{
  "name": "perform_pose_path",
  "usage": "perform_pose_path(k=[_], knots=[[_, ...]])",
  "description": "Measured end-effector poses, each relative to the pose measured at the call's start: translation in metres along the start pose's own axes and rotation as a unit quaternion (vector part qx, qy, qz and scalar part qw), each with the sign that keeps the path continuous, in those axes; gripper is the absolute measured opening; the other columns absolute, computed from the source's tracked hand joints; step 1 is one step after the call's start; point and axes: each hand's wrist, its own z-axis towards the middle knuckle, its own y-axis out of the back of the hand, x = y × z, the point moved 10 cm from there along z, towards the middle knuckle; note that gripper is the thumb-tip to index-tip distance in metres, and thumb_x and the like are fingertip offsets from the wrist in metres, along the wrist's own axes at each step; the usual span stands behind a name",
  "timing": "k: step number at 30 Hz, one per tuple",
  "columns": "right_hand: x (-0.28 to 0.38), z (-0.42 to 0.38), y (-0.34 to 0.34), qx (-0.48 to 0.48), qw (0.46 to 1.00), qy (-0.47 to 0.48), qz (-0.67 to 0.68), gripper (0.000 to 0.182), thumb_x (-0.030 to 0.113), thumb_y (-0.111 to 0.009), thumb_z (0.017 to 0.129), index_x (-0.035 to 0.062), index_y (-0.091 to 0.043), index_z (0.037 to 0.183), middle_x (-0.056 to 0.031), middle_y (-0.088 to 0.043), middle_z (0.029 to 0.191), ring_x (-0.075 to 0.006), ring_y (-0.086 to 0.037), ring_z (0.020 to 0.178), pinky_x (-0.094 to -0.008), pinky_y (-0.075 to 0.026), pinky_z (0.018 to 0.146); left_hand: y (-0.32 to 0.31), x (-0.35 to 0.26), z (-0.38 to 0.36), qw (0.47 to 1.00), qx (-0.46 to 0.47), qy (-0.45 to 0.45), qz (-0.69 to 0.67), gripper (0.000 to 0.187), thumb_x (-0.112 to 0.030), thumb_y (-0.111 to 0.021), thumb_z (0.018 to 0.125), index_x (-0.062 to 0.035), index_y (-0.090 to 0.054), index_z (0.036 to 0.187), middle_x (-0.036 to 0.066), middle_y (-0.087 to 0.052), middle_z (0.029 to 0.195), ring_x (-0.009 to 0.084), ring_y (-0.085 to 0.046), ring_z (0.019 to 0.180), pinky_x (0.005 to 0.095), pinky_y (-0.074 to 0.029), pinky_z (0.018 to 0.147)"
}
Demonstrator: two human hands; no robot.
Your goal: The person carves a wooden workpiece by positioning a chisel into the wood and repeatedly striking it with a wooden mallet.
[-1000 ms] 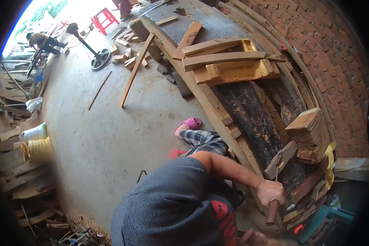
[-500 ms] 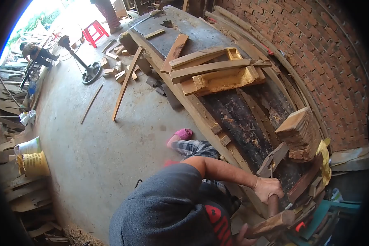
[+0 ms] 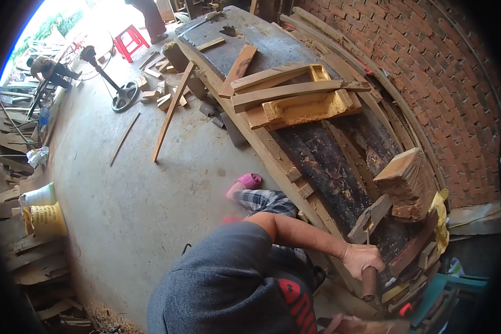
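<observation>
My left hand [image 3: 362,259] is wrapped round the wooden handle of a chisel [image 3: 368,284], the handle end facing me. The thin blade points away, reaching a notched wood piece [image 3: 371,218] on the dark workbench [image 3: 323,161]. At the bottom edge, my right hand [image 3: 334,324] is partly cut off and blurred, closed on a wooden mallet [image 3: 373,326]. The mallet is smeared by motion and stands apart from the chisel's handle end. A thick wood block [image 3: 403,186] sits just beyond the notched piece.
Several cut timbers [image 3: 295,94] lie stacked farther along the bench, beside a brick wall [image 3: 428,72]. On the floor are offcuts, a long stick [image 3: 172,114], and a red stool [image 3: 130,43]. Another person [image 3: 50,71] bends over at the far left; yellow bucket [image 3: 47,220] nearer.
The mallet has dropped away from the chisel's handle end toward the bottom edge, with my right hand. My left hand keeps the chisel almost in the same place.
</observation>
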Motion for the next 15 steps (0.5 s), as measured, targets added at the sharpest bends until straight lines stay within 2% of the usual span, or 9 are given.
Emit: perform_pose_path(k=[3, 6, 14, 15], knots=[[-0.055, -0.014, 0.0, 0.051, 0.992, -0.117, 0.004, 0.05, 0.017, -0.083, 0.075, -0.0066, -0.059, 0.112, -0.0108, -0.063, 0.087, -0.0178, -0.054, 0.07, -0.0345, -0.048, 0.062, 0.004, 0.003, 0.005, 1.0, -0.004, 0.022, -0.004, 0.032, -0.021, -0.077, 0.057, -0.0043, -0.058, 0.076, 0.016, -0.061, 0.071, 0.0384, -0.063, 0.07, 0.0452, -0.049, 0.059], [-0.036, 0.001, -0.008, 0.048, 0.994, -0.096, 0.0, 0.051, 0.017, -0.083, 0.075, -0.0066, -0.059, 0.113, -0.0117, -0.064, 0.089, -0.0183, -0.055, 0.072, -0.0346, -0.049, 0.064, 0.007, 0.014, 0.003, 0.999, 0.004, 0.043, -0.01, 0.031, -0.021, -0.077, 0.058, -0.0043, -0.058, 0.075, 0.016, -0.062, 0.071, 0.038, -0.063, 0.071, 0.0448, -0.049, 0.058], [0.084, 0.031, -0.042, 0.021, 0.999, -0.041, -0.019, 0.056, 0.017, -0.085, 0.073, -0.0066, -0.059, 0.117, -0.0152, -0.066, 0.099, -0.0202, -0.059, 0.083, -0.0349, -0.051, 0.072, 0.0, 0.009, -0.004, 1.0, -0.001, 0.025, 0.004, 0.029, -0.02, -0.076, 0.059, -0.0046, -0.056, 0.072, 0.015, -0.059, 0.067, 0.0381, -0.062, 0.069, 0.0454, -0.047, 0.057], [0.045, 0.014, -0.035, -0.007, 0.986, -0.164, 0.007, 0.059, 0.018, -0.085, 0.074, -0.0072, -0.058, 0.119, -0.0192, -0.065, 0.108, -0.0227, -0.061, 0.094, -0.036, -0.051, 0.082, 0.0, 0.011, -0.003, 1.0, 0.0, 0.025, 0.004, 0.029, -0.02, -0.076, 0.059, -0.0047, -0.056, 0.072, 0.015, -0.059, 0.067, 0.0381, -0.061, 0.068, 0.0458, -0.047, 0.057]])
